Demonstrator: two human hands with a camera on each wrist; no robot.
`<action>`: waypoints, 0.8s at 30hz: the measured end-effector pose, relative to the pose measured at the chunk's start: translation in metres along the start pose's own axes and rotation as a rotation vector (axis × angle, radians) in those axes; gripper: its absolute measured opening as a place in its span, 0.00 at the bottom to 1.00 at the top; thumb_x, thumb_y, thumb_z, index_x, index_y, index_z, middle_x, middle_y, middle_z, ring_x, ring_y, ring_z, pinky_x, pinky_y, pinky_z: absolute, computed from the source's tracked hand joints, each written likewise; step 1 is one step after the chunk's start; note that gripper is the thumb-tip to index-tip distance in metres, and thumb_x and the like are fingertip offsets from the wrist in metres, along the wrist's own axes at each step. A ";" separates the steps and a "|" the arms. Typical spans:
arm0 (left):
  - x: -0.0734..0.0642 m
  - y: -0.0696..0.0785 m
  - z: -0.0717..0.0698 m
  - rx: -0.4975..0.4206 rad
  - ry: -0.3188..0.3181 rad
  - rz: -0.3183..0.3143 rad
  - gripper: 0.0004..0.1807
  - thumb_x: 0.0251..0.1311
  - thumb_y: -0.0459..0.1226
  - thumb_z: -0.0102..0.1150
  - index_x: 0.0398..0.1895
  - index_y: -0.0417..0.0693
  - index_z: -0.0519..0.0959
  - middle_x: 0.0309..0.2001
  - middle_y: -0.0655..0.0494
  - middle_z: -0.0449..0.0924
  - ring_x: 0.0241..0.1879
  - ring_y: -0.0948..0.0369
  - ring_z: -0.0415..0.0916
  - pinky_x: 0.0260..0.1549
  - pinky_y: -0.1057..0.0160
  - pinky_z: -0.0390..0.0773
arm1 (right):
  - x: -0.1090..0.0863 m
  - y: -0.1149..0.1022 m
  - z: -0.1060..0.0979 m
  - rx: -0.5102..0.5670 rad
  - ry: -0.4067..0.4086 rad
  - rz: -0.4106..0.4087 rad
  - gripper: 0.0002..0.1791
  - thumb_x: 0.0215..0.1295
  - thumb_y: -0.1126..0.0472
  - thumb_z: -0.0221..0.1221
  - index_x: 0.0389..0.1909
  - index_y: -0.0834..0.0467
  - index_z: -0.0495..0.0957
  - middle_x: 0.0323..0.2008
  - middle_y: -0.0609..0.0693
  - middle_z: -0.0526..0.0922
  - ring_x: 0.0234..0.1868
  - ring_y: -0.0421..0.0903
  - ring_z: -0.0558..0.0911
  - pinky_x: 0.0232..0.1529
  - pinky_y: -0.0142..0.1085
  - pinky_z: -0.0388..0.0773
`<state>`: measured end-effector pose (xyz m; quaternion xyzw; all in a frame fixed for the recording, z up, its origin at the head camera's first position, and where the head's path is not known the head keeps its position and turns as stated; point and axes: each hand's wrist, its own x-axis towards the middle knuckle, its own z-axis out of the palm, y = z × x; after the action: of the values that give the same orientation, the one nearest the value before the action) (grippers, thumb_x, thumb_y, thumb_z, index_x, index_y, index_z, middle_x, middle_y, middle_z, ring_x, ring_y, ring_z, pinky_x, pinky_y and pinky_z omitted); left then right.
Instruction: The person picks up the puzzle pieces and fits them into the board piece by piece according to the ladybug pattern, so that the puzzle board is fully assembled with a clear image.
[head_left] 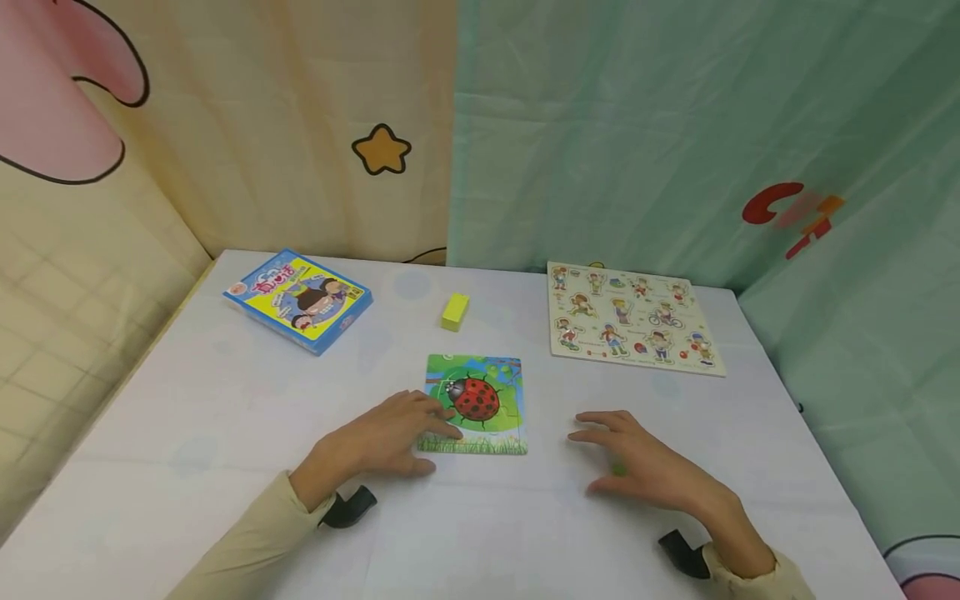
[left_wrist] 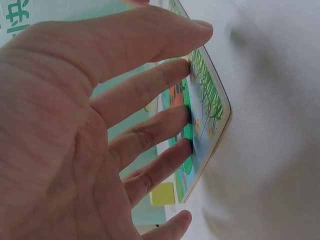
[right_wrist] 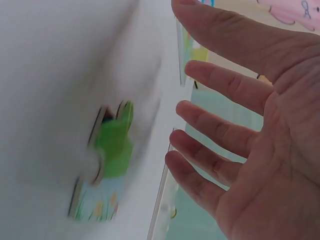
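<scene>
The square ladybug puzzle lies flat on the white-covered table in front of me. My left hand reaches over its lower left corner, with loosely spread fingertips at the picture. To the right of the puzzle, my right hand hovers with fingers apart and nothing held. Below that palm is a loose green puzzle piece, with grass and flowers at one end. It looks blurred in the right wrist view and stands clear of the fingers; the head view shows only a green bit of it past the thumb.
A blue and yellow picture box lies at the back left. A small yellow block sits behind the puzzle. At the back right is a wooden board with several figure pieces. Curtains hang behind the table.
</scene>
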<state>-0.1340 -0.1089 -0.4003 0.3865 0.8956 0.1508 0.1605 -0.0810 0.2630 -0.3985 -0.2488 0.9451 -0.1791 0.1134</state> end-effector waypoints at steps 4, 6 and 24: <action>-0.001 0.000 0.001 -0.004 0.005 0.001 0.26 0.57 0.42 0.71 0.61 0.59 0.81 0.64 0.53 0.77 0.66 0.50 0.68 0.69 0.46 0.66 | -0.010 0.008 -0.003 0.000 -0.005 0.069 0.36 0.51 0.50 0.76 0.63 0.49 0.78 0.68 0.50 0.71 0.67 0.54 0.69 0.60 0.52 0.76; -0.001 0.000 0.001 -0.005 0.006 0.000 0.25 0.57 0.42 0.70 0.61 0.59 0.81 0.65 0.53 0.77 0.66 0.50 0.68 0.69 0.46 0.66 | -0.015 0.013 -0.004 -0.006 -0.006 0.095 0.37 0.49 0.50 0.76 0.63 0.49 0.78 0.67 0.50 0.72 0.66 0.54 0.69 0.60 0.53 0.75; 0.000 0.001 0.001 -0.022 0.003 -0.024 0.24 0.57 0.42 0.71 0.60 0.59 0.82 0.64 0.54 0.77 0.66 0.50 0.67 0.69 0.46 0.66 | -0.045 0.042 -0.005 0.005 0.040 0.102 0.34 0.49 0.57 0.76 0.61 0.49 0.79 0.61 0.47 0.75 0.63 0.54 0.72 0.60 0.52 0.74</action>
<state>-0.1327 -0.1078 -0.4003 0.3739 0.8986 0.1595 0.1652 -0.0622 0.3212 -0.4050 -0.1965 0.9581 -0.1805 0.1042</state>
